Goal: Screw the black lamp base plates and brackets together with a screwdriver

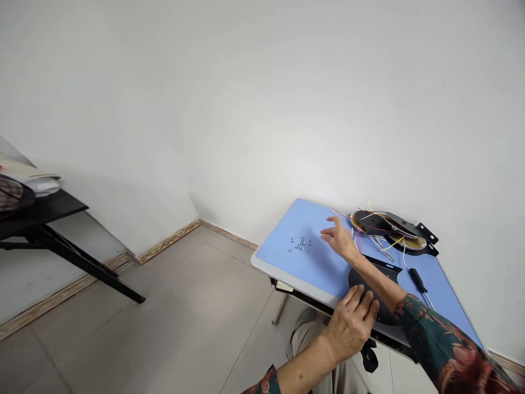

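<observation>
The right grip is open with fingers spread, holding nothing, over the pale blue-topped counter, just beside a small scattered cluster of silver metal nuts. The left grip, unclenched, lies on a curved black metal plate at the counter's near edge. Beyond sit a black bracket tangled with coloured wires and a black-handled screwdriver.

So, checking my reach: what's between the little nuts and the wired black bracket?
The right hand, over the blue tabletop, lies between the nuts and bracket, in the head view.
</observation>
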A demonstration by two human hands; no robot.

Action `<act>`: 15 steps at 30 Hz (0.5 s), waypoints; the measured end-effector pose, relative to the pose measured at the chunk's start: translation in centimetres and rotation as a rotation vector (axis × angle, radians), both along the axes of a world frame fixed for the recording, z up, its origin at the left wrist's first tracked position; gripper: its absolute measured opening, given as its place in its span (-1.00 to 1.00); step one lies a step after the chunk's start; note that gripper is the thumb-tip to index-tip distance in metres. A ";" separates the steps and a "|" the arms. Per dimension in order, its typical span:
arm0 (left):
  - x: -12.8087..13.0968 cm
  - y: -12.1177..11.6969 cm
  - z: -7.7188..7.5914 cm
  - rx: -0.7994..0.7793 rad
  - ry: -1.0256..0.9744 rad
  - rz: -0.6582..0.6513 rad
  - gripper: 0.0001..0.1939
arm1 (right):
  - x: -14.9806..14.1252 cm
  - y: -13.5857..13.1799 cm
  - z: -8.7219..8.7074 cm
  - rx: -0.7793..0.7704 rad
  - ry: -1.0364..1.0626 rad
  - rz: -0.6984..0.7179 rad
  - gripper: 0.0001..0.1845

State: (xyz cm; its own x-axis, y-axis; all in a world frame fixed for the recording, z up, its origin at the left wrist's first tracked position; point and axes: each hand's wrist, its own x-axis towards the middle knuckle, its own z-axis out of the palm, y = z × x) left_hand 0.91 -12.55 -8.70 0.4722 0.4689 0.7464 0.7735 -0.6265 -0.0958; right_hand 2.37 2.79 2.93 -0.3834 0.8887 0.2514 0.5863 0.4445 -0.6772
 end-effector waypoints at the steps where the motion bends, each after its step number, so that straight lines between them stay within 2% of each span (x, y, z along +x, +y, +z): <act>1: 0.0 0.0 0.1 -0.006 0.003 -0.006 -0.62 | -0.7 0.3 -0.4 0.035 -0.058 0.066 -0.45; 3: 0.0 0.0 0.2 -0.010 -0.008 -0.014 -0.61 | -1.5 1.1 -1.1 0.034 -0.179 0.153 -0.50; 6: 0.0 0.1 0.3 0.000 -0.043 -0.020 -0.59 | -1.9 2.2 -1.8 0.051 -0.283 0.182 -0.67; 15: 0.1 0.0 0.7 0.036 -0.104 -0.032 -0.60 | -2.5 2.8 -2.9 0.003 -0.266 0.198 -0.80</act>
